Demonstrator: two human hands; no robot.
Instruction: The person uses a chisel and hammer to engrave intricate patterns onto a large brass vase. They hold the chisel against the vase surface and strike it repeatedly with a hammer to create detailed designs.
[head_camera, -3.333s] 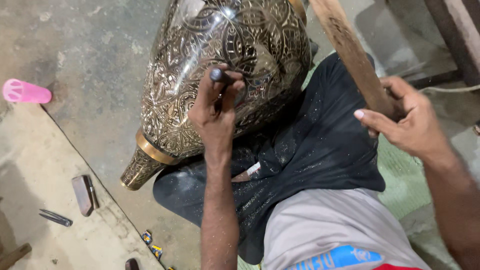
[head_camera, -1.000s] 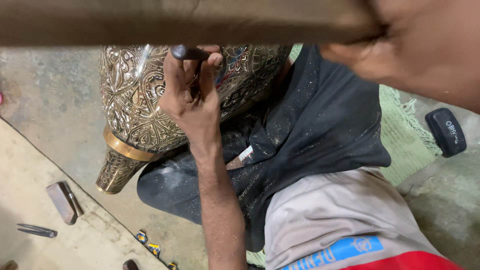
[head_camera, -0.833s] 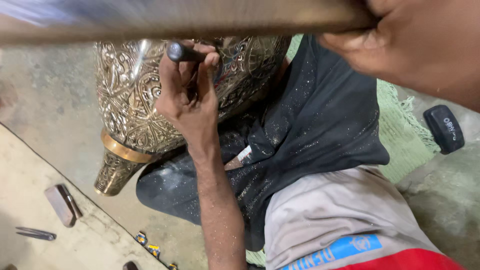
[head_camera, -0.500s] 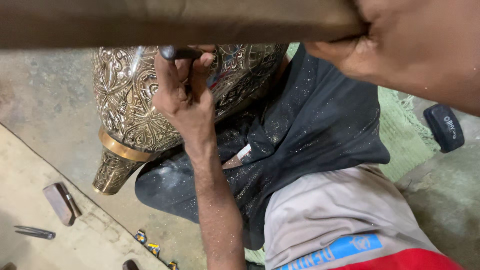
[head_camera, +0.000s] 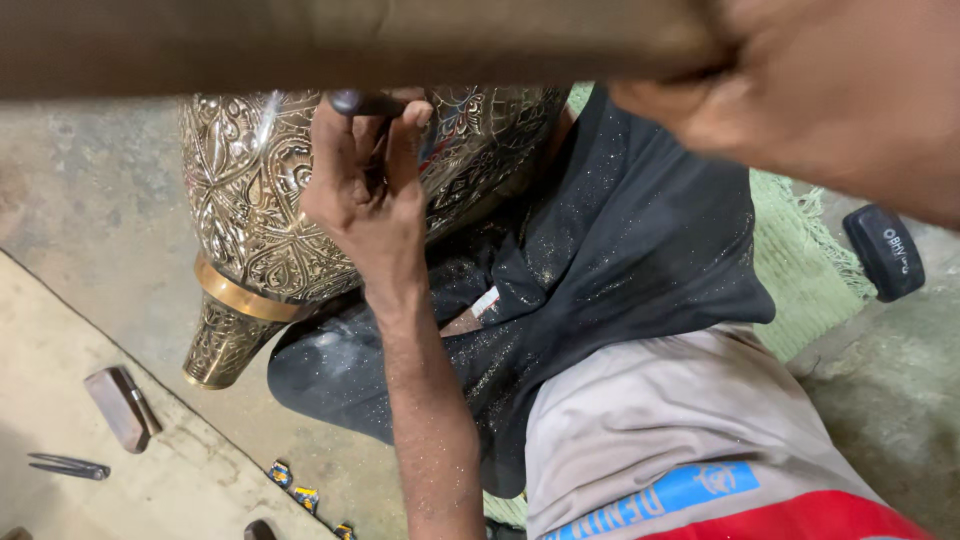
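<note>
Dim, warm indoor light is falling from above, leaving the concrete floor (head_camera: 90, 200) dull and grey. A bright streak of glare is glinting on the engraved brass vase (head_camera: 260, 190). The wooden stick (head_camera: 330, 45) and right hand (head_camera: 830, 90), close to the lens, are blurring heavily. The left hand (head_camera: 365, 195) and dark cloth (head_camera: 620, 260) are staying fairly sharp.

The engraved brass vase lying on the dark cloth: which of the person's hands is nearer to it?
Left. The left hand rests on the engraved brass vase, holding a dark metal punch against it. The right hand is raised above, gripping a wooden stick, apart from the vase.
</note>
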